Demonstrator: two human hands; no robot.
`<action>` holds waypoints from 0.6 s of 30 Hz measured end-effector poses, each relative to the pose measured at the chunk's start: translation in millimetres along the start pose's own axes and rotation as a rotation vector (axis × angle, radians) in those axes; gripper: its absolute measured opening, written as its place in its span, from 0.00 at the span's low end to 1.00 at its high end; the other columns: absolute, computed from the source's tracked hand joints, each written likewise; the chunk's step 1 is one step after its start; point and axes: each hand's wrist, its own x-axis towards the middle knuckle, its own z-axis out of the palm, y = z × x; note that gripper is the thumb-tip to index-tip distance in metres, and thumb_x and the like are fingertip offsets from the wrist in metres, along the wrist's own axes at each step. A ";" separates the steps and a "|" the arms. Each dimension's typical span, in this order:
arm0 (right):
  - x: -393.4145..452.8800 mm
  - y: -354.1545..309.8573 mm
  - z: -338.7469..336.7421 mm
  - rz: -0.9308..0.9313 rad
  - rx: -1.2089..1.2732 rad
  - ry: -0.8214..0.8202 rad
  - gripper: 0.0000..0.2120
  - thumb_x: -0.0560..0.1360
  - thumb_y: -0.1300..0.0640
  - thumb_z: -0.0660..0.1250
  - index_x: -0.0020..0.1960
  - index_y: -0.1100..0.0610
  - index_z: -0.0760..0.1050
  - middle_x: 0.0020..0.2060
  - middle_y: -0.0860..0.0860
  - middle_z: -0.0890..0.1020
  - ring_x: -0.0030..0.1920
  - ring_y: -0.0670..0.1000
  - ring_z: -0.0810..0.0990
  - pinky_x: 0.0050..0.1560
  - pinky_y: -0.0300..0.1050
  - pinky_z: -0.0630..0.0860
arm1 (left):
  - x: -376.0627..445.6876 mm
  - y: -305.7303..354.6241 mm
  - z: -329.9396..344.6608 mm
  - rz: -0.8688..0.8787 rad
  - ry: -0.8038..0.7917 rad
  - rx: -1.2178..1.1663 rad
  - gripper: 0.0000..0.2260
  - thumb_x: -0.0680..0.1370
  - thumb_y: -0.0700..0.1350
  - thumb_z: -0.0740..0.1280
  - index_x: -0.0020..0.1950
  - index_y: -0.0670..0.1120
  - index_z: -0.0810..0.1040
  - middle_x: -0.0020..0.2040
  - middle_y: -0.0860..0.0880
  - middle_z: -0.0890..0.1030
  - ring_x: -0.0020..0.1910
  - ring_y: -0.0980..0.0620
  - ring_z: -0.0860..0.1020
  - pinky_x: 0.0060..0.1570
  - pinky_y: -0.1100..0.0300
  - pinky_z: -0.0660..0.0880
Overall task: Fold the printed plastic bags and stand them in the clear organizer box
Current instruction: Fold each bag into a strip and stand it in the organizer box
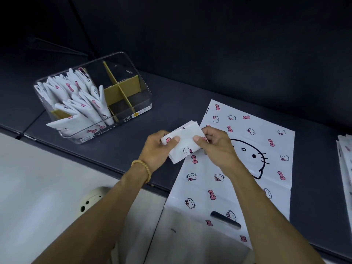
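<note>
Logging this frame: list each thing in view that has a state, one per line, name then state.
folded bag: folded small, pinched by both hands above the surface
left hand: grips the bag's left end
right hand: grips its right end
flat bag: unfolded, lying flat, handle end overhanging the edge
organizer box: open-topped, left compartments filled with standing folded bags, right compartments empty
bag stack: lying flat, mostly cropped

hands: 2 (left [156, 149], right [217, 147]) | folded bag held: 1 [185, 141] | flat bag: 1 [245, 159] | box: 1 [122, 121] | folded bags in box: many, count unclear [80, 100] | bag stack at right edge: 1 [345, 159] | bracelet: 1 [143, 168]
</note>
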 end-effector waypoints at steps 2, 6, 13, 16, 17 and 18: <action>-4.9 -4.1 3.4 0.021 0.103 0.012 0.04 0.77 0.58 0.70 0.44 0.57 0.79 0.34 0.49 0.82 0.32 0.44 0.75 0.32 0.36 0.71 | -9.4 3.6 -7.8 -0.031 -0.088 -0.115 0.04 0.78 0.41 0.68 0.43 0.45 0.78 0.39 0.50 0.81 0.40 0.52 0.79 0.44 0.56 0.79; -16.1 -15.0 15.4 0.194 0.363 -0.016 0.15 0.77 0.49 0.69 0.40 0.60 0.79 0.34 0.58 0.74 0.28 0.50 0.67 0.28 0.41 0.67 | -31.4 12.6 -29.7 -0.040 -0.192 -0.228 0.05 0.80 0.37 0.64 0.47 0.44 0.79 0.44 0.47 0.83 0.45 0.50 0.81 0.47 0.55 0.79; -31.5 -55.6 65.6 0.181 0.398 -0.243 0.10 0.78 0.55 0.70 0.39 0.55 0.84 0.32 0.51 0.81 0.29 0.47 0.76 0.30 0.38 0.75 | -68.1 17.9 -87.2 -0.045 -0.025 -0.261 0.05 0.80 0.36 0.64 0.49 0.43 0.78 0.44 0.42 0.82 0.45 0.44 0.79 0.51 0.47 0.76; -30.1 -79.6 96.9 0.057 0.186 -0.235 0.10 0.77 0.58 0.70 0.37 0.53 0.83 0.29 0.48 0.81 0.31 0.47 0.79 0.33 0.38 0.76 | -76.8 11.0 -116.5 -0.079 0.167 -0.273 0.02 0.78 0.37 0.67 0.49 0.42 0.78 0.41 0.45 0.82 0.42 0.46 0.79 0.46 0.48 0.78; -28.4 -87.3 108.4 0.018 0.127 -0.218 0.09 0.77 0.58 0.69 0.39 0.54 0.82 0.30 0.49 0.82 0.31 0.46 0.79 0.33 0.38 0.77 | -79.0 7.1 -126.6 -0.098 0.269 -0.290 0.01 0.78 0.37 0.68 0.48 0.42 0.78 0.40 0.45 0.82 0.41 0.46 0.79 0.43 0.50 0.78; -25.9 -95.0 120.7 -0.016 0.080 -0.204 0.08 0.77 0.58 0.69 0.40 0.54 0.82 0.30 0.49 0.82 0.30 0.45 0.79 0.33 0.38 0.77 | -81.1 2.5 -137.2 -0.120 0.379 -0.316 0.01 0.78 0.37 0.68 0.47 0.42 0.78 0.40 0.44 0.82 0.41 0.45 0.79 0.40 0.53 0.78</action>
